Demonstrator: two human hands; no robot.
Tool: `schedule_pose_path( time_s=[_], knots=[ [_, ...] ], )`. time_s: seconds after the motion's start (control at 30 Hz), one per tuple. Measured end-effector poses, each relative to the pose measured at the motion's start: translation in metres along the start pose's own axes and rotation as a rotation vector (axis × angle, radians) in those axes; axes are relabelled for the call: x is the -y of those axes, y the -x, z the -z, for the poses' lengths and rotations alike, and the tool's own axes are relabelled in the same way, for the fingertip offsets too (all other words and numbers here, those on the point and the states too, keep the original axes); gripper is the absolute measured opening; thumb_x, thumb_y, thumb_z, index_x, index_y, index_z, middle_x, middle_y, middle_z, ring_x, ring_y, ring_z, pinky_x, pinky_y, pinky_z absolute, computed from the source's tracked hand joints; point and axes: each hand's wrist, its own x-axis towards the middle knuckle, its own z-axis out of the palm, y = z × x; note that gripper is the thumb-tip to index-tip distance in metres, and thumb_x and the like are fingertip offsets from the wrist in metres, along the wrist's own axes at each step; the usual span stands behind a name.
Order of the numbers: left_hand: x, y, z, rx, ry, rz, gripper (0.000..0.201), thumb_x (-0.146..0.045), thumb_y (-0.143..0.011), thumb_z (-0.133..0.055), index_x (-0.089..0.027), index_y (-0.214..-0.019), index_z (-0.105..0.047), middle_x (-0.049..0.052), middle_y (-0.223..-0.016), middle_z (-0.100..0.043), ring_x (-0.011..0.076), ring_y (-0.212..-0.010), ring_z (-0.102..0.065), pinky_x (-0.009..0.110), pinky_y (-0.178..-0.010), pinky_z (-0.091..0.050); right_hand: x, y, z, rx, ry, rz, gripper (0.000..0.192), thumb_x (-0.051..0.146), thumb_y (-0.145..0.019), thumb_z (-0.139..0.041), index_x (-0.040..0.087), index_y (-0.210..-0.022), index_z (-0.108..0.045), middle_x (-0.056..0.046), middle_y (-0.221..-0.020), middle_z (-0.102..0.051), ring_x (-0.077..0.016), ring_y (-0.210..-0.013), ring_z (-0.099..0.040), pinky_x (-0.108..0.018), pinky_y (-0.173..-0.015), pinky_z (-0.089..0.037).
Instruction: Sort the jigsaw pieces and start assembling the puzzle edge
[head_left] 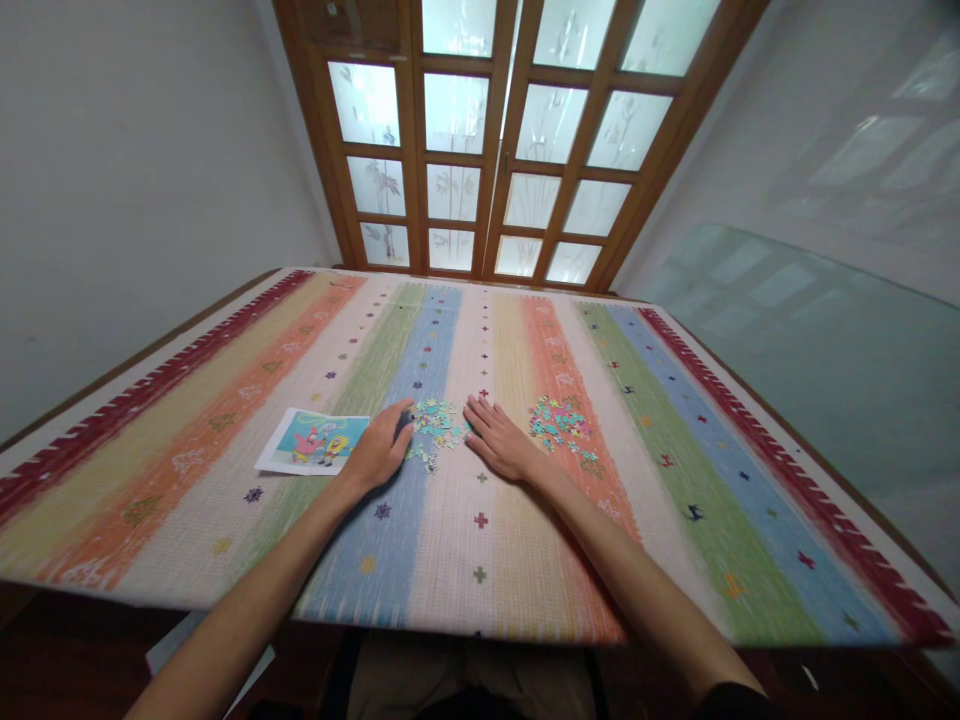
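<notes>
Lying flat at the left of the striped mat (225,420) is a printed cartoon picture (315,441), a thin sheet that looks limp and light, easiest lifted by a corner or edge. Just to its right the left hand (380,447) rests on the mat with fingers curled down at the edge of a small heap of puzzle pieces (433,425); whether it pinches a piece I cannot tell, since the fingertips are turned under. These pieces seem to be thin card: light, stiff for their size, easily scattered by a sweep and best taken one at a time between finger and thumb at their edges. The right hand (499,438) lies open and flat, fingers spread, touching the heap's right side and gripping nothing. Further right sits a second pile of pieces (559,425), near that hand but apart from it. The printing on the pieces is too small to read, and their count is unclear. Both forearms are cut off at the lower frame, and the mat's near edge hides whatever lies below it.
</notes>
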Motion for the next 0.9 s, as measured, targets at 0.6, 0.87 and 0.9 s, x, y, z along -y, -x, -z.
schedule_pose_path(
  time_s=[0.6, 0.87, 0.9],
  knots=[
    [-0.011, 0.034, -0.007, -0.030, -0.144, -0.240, 0.025, -0.039, -0.093, -0.064, -0.022, -0.110, -0.069, 0.011, -0.122, -0.066, 0.0305, -0.117, -0.058, 0.051, -0.101, -0.049, 0.026, 0.034, 0.011, -0.162, -0.027, 0.057, 0.040, 0.035, -0.105, -0.040, 0.018, -0.130, -0.066, -0.015, -0.148, -0.053, -0.0324, -0.149, -0.032, -0.060, -0.121, -0.027],
    [-0.013, 0.032, -0.005, -0.005, -0.118, -0.232, 0.020, -0.037, -0.094, -0.061, -0.023, -0.105, -0.071, 0.010, -0.122, -0.067, 0.0301, -0.116, -0.058, 0.052, -0.102, -0.048, 0.049, 0.015, 0.010, -0.246, -0.078, -0.009, 0.029, 0.029, -0.099, -0.048, 0.019, -0.115, -0.071, -0.015, -0.125, -0.063, -0.0317, -0.122, -0.050, -0.054, -0.106, -0.043],
    [-0.013, 0.032, -0.005, -0.006, -0.120, -0.235, 0.019, -0.036, -0.094, -0.061, -0.023, -0.104, -0.071, 0.010, -0.121, -0.067, 0.0299, -0.116, -0.058, 0.052, -0.102, -0.048, 0.054, 0.010, 0.008, -0.253, -0.068, -0.021, 0.027, 0.029, -0.099, -0.050, 0.018, -0.110, -0.072, -0.016, -0.121, -0.063, -0.0317, -0.118, -0.051, -0.052, -0.103, -0.045]
  ],
)
